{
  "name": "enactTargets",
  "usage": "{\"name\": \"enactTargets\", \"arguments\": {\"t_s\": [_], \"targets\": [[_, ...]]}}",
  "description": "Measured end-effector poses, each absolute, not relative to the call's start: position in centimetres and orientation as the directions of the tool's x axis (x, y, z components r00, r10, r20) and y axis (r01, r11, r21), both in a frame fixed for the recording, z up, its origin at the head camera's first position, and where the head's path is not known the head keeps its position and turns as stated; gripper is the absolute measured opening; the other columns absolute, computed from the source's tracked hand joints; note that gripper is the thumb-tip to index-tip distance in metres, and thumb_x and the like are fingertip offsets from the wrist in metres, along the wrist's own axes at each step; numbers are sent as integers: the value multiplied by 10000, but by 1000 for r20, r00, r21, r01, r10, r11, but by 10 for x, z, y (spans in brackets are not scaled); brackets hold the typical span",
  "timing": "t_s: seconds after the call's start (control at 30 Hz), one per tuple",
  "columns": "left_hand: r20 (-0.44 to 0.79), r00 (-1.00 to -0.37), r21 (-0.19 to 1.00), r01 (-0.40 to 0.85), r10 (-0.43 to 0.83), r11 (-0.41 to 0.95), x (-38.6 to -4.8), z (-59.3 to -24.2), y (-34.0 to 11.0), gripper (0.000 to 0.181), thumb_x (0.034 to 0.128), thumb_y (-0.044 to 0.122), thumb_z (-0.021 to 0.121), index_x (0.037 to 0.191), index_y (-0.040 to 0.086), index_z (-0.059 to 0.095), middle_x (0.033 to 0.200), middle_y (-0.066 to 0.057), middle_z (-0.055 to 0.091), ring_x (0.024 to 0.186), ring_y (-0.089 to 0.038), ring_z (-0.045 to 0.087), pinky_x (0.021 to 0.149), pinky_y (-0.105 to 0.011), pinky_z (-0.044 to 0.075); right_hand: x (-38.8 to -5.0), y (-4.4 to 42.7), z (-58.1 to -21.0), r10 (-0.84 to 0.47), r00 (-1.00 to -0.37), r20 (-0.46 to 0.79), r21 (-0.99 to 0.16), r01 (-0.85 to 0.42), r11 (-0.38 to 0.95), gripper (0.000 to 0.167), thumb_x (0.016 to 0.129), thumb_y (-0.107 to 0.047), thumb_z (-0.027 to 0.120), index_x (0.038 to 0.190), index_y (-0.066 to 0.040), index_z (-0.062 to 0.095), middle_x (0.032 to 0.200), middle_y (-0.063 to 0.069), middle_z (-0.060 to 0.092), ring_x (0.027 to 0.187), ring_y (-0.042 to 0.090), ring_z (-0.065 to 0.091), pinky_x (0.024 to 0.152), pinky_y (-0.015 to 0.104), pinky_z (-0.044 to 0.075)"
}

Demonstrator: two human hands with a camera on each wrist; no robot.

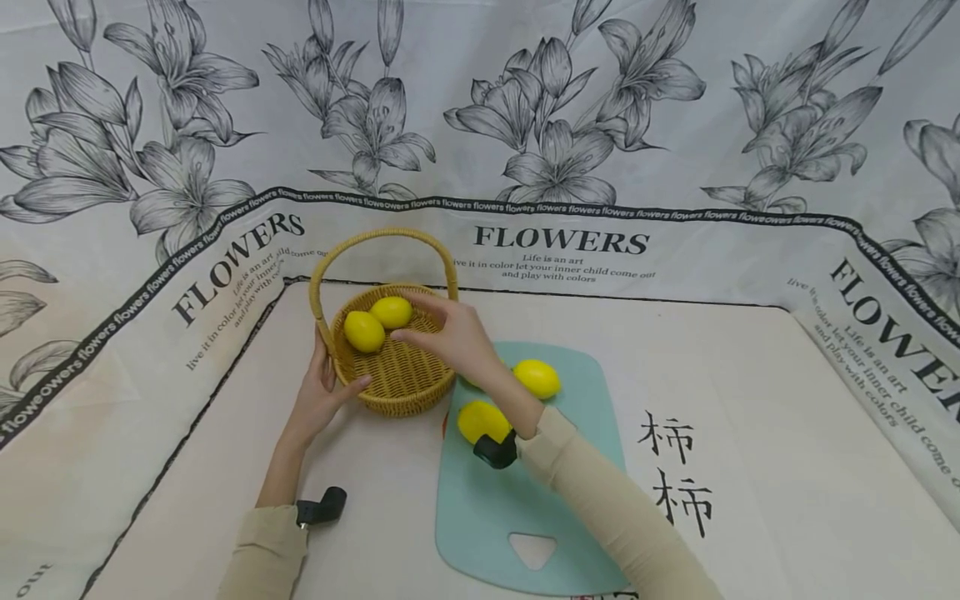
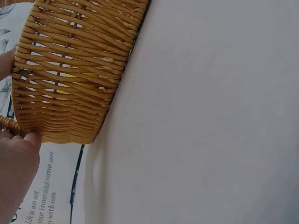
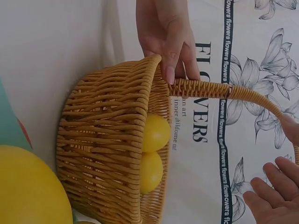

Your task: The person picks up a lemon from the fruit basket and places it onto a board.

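Note:
A wicker basket (image 1: 405,375) with a tall arched handle (image 1: 382,233) stands at the back of the table. Two yellow lemons (image 1: 364,332) lie side by side in it, against its left part. My left hand (image 1: 318,400) grips the basket's left side near the handle's base, thumb over the rim, as the right wrist view also shows. Above the basket's opening is my right hand (image 1: 453,333), its fingers apart and holding nothing. In the right wrist view its fingers (image 3: 268,189) stand clear of the lemons (image 3: 155,133).
A light teal cutting board (image 1: 517,508) lies right of the basket, under my right forearm. On it are a lemon (image 1: 536,379) and another lemon (image 1: 480,419), partly behind the wrist camera (image 1: 495,452). A floral cloth (image 1: 570,167) rises behind the table.

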State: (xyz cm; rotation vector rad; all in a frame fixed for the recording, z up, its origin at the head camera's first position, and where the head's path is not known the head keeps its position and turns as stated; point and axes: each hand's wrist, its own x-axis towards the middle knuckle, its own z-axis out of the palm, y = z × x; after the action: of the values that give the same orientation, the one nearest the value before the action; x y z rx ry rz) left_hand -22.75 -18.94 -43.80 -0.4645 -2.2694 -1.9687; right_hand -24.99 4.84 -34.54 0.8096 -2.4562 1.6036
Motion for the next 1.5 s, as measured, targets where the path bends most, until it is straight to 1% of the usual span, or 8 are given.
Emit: {"name": "enactTargets", "arguments": {"t_s": [0.17,0.23,0.4,0.5,0.63,0.8,1.23,1.5], "targets": [[240,-957,955,262,160,135,-221,-427,-185,1073,875,-27,663,1513,121,-187,1583,-80,-202,1463,-239,-68,1200,-397,19,-259,39,-344,-382,-849,365,-800,-496,338,557,842,-303,757,1349,-148,582,1350,-8,573,1245,163,522,1031,278,448],[237,-959,955,259,156,143,-220,-425,-185,1072,875,-21,667,1517,126,-180,1586,-67,-196,1465,-217,-64,1202,-377,26,-262,35,-343,-385,-849,363,-796,-497,345,546,853,-288,750,1350,-140,579,1357,-6,568,1247,159,518,1035,292,448],[248,-955,953,271,160,139,-221,-426,-185,1072,873,-24,669,1519,132,-173,1587,-65,-192,1466,-223,-63,1202,-368,31,-272,26,-344,-400,-843,359,-777,-508,372,541,866,-261,740,1354,-104,570,1363,9,563,1269,151,493,1053,315,434],[255,-954,950,278,159,141,-222,-428,-185,1068,872,-27,668,1521,130,-166,1588,-70,-184,1466,-232,-59,1204,-385,35,-277,22,-346,-408,-841,356,-762,-514,394,547,867,-267,738,1356,-93,567,1359,21,566,1279,153,484,1064,289,415],[260,-953,948,282,156,146,-222,-429,-184,1065,872,-26,667,1524,138,-159,1593,-71,-168,1467,-238,-54,1205,-400,39,-282,16,-348,-405,-850,337,-763,-499,412,543,874,-276,729,1363,-108,563,1363,17,563,1285,161,479,1075,267,394],[253,-955,951,275,152,144,-221,-429,-185,1064,874,-24,665,1524,143,-160,1593,-66,-169,1467,-227,-58,1206,-398,37,-289,8,-351,-394,-861,322,-755,-484,442,539,871,-299,731,1363,-148,569,1367,1,559,1288,155,476,1080,276,391],[251,-955,956,271,159,115,-222,-430,-186,1075,875,-19,672,1525,168,-164,1591,-40,-187,1468,-213,-59,1202,-345,42,-305,-10,-355,-368,-894,255,-766,-419,487,542,874,-266,731,1370,-129,561,1383,12,544,1305,181,459,1078,288,397],[254,-954,954,274,157,122,-221,-429,-186,1070,871,-33,668,1524,141,-163,1588,-58,-196,1467,-228,-58,1203,-397,37,-315,-22,-362,-377,-897,229,-761,-407,505,530,878,-233,728,1361,-90,563,1381,43,545,1294,190,474,1071,283,405]]}}
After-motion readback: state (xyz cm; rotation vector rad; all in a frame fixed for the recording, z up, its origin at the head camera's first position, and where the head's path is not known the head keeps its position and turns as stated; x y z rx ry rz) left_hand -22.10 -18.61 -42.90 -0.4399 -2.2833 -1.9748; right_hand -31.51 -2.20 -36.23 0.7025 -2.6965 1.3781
